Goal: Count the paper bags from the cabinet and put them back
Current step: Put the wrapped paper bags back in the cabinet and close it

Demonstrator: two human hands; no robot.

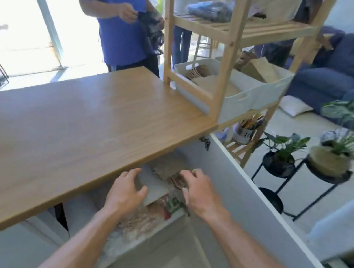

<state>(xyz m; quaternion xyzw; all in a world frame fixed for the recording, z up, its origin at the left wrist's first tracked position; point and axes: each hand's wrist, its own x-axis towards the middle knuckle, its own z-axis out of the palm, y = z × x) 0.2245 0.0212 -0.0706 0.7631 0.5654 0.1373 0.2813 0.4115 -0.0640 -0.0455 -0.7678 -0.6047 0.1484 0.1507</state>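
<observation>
One stack of paper bags [170, 175] in right hand [197, 194], left hand [126, 193] beside.

Bright daylight, soft wide-angle picture.
Beyond the left hand [126, 192] the glass door [14, 27] is blown out white and sheens the countertop [69, 121]; around the right hand [198, 195] the cabinet [193, 157] lies in shadow. Blur softens everything; lines bow toward the edges.

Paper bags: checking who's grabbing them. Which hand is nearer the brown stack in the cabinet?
Right. The right hand grips the paper bags at their right edge; the left hand is further left, on a grey sheet.
</observation>
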